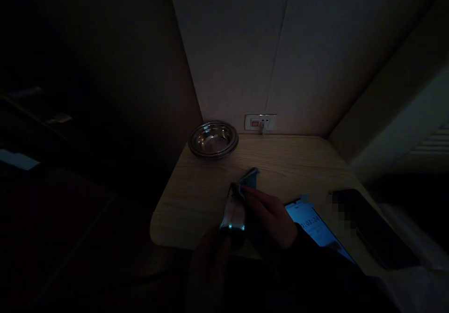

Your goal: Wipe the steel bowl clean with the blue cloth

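In dim light, my left hand [210, 252] is closed round the lower end of a shiny metal tumbler [234, 214]. The tumbler is tilted, its far end pointing away from me over the table. My right hand [271, 214] pinches a dark teal cloth [249, 180], pressed against the tumbler's far end. Part of the cloth sticks out beyond the fingertips. Shadow hides the tumbler's near end and most of my left fingers.
Stacked steel bowls [213, 140] stand at the back left of the wooden table [280, 163]. A lit phone [317, 226] lies by my right wrist, with a dark flat object [375, 229] beyond it. A wall socket [260, 122] sits above the back edge.
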`<state>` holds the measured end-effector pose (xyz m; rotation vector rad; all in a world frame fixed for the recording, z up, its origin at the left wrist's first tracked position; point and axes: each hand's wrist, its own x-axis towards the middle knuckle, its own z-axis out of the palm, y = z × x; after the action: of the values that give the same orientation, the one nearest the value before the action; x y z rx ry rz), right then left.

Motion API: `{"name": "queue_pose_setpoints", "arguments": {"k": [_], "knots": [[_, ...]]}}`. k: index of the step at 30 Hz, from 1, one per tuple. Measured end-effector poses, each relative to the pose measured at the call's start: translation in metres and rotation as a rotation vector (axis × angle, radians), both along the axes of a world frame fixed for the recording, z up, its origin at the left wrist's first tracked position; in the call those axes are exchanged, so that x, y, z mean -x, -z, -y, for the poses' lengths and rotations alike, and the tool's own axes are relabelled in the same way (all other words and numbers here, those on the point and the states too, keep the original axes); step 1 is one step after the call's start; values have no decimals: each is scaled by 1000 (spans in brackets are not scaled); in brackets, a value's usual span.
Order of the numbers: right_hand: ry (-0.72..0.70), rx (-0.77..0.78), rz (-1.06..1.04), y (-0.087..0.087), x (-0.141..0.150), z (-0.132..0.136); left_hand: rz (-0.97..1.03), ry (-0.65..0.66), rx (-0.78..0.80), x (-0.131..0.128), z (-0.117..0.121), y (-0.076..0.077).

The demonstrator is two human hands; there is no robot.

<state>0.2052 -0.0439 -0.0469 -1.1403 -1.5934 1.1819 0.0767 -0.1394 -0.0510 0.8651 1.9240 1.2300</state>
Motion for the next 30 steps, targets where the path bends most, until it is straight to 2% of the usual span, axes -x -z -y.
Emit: {"name": "queue_pose_setpoints", "arguments": {"k": [3,9,12,16,20,22,24,25,27,30], "knots": [[10,31,-49,3,-1,4,-17,-67,-16,-2,4,3],[-6,-5,-48,1,0,9,-180,1,-124,2,0,3],[8,-4,-42,3,-1,8,-106,76,-68,5,-8,-8],[9,-18,-33,3,-2,5,-4,80,53,10,-12,-18],[-50,-115,3,-4,1,7,-25,106,109,24,-3,-6],[-99,-208,36,-6,1,9,-63,113,82,31,4,4],[-145,-298,62,-7,-1,11,-147,185,19,33,9,12],[-161,-329,79,-6,-2,11,-193,209,-26,32,10,14],[-151,-367,124,-5,-4,12,-264,167,-118,27,10,13],[-93,-436,226,-8,-4,17,-214,114,-44,14,2,7]]}}
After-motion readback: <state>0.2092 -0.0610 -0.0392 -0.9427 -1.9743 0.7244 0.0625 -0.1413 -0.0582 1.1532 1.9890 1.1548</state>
